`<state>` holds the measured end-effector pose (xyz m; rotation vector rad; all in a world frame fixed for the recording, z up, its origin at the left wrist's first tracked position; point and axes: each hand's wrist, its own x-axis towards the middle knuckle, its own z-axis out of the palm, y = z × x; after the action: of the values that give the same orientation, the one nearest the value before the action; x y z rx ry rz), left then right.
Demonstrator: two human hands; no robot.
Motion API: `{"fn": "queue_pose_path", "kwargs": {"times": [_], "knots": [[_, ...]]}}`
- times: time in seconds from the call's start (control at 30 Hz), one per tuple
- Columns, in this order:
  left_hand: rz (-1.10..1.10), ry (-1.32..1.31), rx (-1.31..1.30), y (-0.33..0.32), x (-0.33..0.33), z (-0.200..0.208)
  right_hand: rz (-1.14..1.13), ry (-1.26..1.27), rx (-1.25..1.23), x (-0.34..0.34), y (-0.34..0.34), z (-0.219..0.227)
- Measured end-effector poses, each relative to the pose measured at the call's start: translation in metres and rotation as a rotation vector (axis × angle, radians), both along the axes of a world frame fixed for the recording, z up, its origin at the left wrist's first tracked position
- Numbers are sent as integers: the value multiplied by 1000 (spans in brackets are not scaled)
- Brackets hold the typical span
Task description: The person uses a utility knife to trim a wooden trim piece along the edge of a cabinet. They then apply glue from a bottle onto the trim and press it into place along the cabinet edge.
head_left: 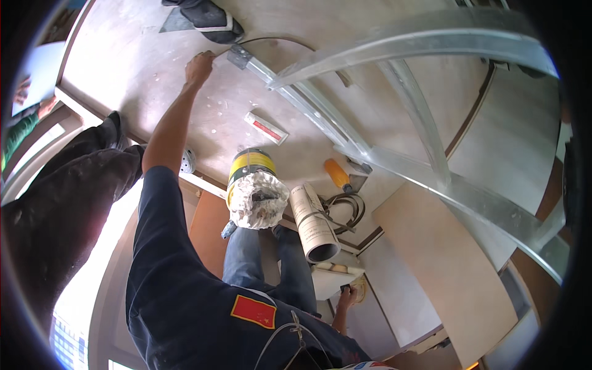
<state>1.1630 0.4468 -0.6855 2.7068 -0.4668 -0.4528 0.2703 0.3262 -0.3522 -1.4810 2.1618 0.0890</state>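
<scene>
My left arm reaches across the pale, dusty board (123, 68). At its end my left hand (200, 68) is closed, pinching the end of a thin dark strip (271, 39) that curves away to the right. Beside that hand lies the grey-capped end of an aluminium ladder (296, 98). Low on the right, my right hand (348, 297) is closed around a small dark object (345, 288), whose kind I cannot make out. Right by it is a yellowish round thing (360, 286), partly hidden, in front of white panels (401, 302).
A bucket (251, 161) topped with white crumpled wrap, a cardboard tube (313, 225), coiled strip (354, 213), an orange bottle (337, 174) and a white-and-red carton (266, 127) are nearby. A dark shoe (213, 21), another person's dark-trousered leg (74, 166) and a green sleeve (21, 135) show.
</scene>
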Motion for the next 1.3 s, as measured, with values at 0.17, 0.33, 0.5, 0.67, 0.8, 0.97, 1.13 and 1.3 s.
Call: {"fn": "queue_pose_path", "kwargs": {"times": [0.17,0.33,0.5,0.67,0.8,0.97,1.13,1.3], "knots": [[13,123,62,-34,10,51,-28,-54,-28,-2,49,-6],[-238,-31,-328,43,44,48,136,42,-110,-6,32,-14],[-90,1,-302,88,-11,158,-124,-113,-192,-15,64,-26],[193,135,-383,138,-113,304,-243,-180,-248,-7,67,-39],[19,28,-166,206,-178,350,-302,-276,-307,-11,60,-56],[343,227,-403,218,-294,423,-326,-383,-295,-14,36,-66],[250,439,-360,168,-394,519,-487,-544,-257,-31,24,-70],[100,563,-369,121,-487,591,-596,-639,-343,-37,15,-37]]}}
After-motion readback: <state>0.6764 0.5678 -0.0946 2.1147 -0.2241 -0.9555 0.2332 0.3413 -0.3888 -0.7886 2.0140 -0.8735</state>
